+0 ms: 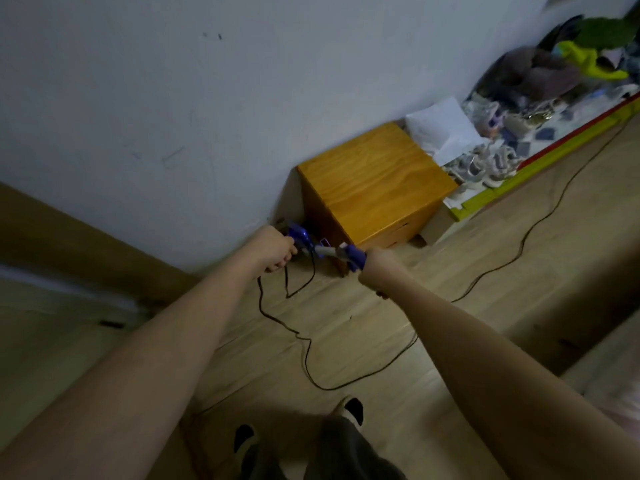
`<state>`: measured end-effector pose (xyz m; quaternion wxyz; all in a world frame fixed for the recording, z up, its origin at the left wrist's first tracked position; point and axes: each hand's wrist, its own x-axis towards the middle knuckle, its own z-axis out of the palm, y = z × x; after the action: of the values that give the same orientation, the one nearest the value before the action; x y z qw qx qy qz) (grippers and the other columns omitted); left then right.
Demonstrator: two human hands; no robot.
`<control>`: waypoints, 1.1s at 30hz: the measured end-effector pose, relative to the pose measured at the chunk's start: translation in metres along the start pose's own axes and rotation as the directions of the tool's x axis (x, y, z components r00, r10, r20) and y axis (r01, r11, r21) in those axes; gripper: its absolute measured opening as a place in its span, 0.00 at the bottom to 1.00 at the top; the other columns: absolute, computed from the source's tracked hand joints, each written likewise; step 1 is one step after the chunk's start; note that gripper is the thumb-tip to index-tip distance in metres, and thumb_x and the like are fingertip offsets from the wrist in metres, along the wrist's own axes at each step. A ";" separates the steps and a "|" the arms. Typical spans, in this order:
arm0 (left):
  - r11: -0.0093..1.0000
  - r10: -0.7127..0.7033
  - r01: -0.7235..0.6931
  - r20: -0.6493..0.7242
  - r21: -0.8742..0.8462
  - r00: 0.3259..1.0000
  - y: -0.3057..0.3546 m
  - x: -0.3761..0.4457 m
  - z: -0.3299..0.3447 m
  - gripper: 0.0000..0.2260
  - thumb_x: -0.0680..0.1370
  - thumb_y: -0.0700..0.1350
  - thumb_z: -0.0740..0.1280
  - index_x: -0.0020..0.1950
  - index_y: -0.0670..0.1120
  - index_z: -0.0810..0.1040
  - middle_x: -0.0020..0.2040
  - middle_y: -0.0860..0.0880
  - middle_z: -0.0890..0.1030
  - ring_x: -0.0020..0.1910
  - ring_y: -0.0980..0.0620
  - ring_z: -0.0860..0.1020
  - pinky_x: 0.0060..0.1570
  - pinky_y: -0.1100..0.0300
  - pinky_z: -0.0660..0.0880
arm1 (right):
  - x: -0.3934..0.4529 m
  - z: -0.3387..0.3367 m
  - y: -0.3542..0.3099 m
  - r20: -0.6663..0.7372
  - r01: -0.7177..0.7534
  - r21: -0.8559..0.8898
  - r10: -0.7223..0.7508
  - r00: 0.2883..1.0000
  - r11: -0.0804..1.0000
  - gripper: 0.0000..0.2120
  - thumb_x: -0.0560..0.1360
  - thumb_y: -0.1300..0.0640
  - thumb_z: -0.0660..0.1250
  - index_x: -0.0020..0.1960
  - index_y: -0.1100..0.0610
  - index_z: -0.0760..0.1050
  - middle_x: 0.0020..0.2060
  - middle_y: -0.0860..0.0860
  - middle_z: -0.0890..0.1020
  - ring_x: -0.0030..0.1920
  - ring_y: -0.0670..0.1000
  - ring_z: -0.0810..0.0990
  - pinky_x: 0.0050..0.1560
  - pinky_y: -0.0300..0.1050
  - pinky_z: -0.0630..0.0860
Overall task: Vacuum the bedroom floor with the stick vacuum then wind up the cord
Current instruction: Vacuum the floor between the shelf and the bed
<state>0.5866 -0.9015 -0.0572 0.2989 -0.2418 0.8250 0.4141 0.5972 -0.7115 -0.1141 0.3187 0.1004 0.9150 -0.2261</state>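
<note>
A blue and grey stick vacuum (pixel 323 249) lies low near the wall, in front of a wooden box. My right hand (pixel 377 268) grips its blue handle end. My left hand (pixel 275 251) is curled around the black cord (pixel 304 344) close to the vacuum's other blue end. From there the cord hangs in short loops, snakes over the wooden floor toward my feet and runs off to the right. Much of the vacuum's body is hidden behind my hands.
An orange wooden box (pixel 374 183) stands against the white wall (pixel 207 98). To its right lie a white sheet of paper (pixel 443 128), several shoes (pixel 485 164) and a heap of clothes (pixel 561 64). A brown furniture edge (pixel 69 237) is at the left. My slippered feet (pixel 349 410) stand below.
</note>
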 end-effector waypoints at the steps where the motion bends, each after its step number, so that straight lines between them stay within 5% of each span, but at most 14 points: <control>1: 1.000 -0.004 0.004 -0.008 -0.008 1.000 0.000 -0.001 0.001 0.10 0.81 0.42 0.59 0.51 0.41 0.78 0.31 0.49 0.71 0.26 0.56 0.66 0.23 0.67 0.61 | 0.002 -0.006 -0.002 -0.006 -0.009 0.005 0.009 1.000 1.000 0.16 0.75 0.59 0.67 0.62 0.58 0.70 0.43 0.55 0.77 0.42 0.53 0.80 0.47 0.49 0.81; 7: 1.000 0.020 -0.020 0.034 0.017 0.999 -0.002 -0.017 0.016 0.10 0.82 0.43 0.59 0.53 0.41 0.78 0.32 0.49 0.70 0.27 0.55 0.65 0.24 0.66 0.60 | -0.016 0.017 -0.002 0.070 -0.033 0.032 0.031 0.997 0.999 0.19 0.76 0.61 0.66 0.64 0.60 0.67 0.43 0.55 0.74 0.38 0.50 0.77 0.32 0.41 0.74; 12: 0.992 0.085 -0.091 0.079 0.083 0.993 -0.021 -0.031 0.018 0.08 0.81 0.41 0.60 0.49 0.41 0.79 0.31 0.49 0.70 0.27 0.55 0.65 0.25 0.65 0.60 | -0.046 0.054 0.010 0.021 -0.082 0.022 0.081 0.996 0.996 0.22 0.75 0.61 0.67 0.67 0.59 0.65 0.46 0.55 0.73 0.46 0.53 0.79 0.49 0.48 0.80; 20: 0.938 0.233 -0.281 0.229 0.203 0.945 -0.078 -0.072 0.013 0.08 0.81 0.41 0.60 0.48 0.42 0.78 0.32 0.49 0.72 0.26 0.55 0.66 0.24 0.66 0.62 | -0.130 0.114 0.032 -0.106 -0.207 0.041 0.210 0.972 0.978 0.19 0.74 0.61 0.68 0.64 0.58 0.69 0.38 0.52 0.73 0.36 0.49 0.77 0.38 0.43 0.78; 28: 0.867 0.243 -0.376 0.382 0.327 0.892 -0.126 -0.117 0.018 0.10 0.82 0.39 0.58 0.52 0.39 0.79 0.33 0.48 0.72 0.27 0.55 0.67 0.25 0.65 0.63 | -0.223 0.156 0.016 -0.132 -0.285 0.138 0.303 0.944 0.949 0.17 0.75 0.62 0.67 0.63 0.59 0.70 0.46 0.54 0.77 0.44 0.52 0.80 0.48 0.45 0.80; 33: 0.831 0.300 -0.455 0.429 0.321 0.852 -0.128 -0.142 0.032 0.11 0.81 0.40 0.59 0.53 0.39 0.80 0.34 0.48 0.74 0.29 0.54 0.68 0.26 0.64 0.64 | -0.275 0.164 0.004 -0.013 -0.407 0.241 0.422 0.907 0.881 0.16 0.76 0.61 0.66 0.62 0.60 0.68 0.42 0.56 0.77 0.34 0.50 0.77 0.29 0.39 0.74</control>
<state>0.7789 -0.9227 -0.0428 0.3998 0.0777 0.8555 0.3197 0.9004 -0.7977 -0.0568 0.3159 0.3376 0.8493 -0.2548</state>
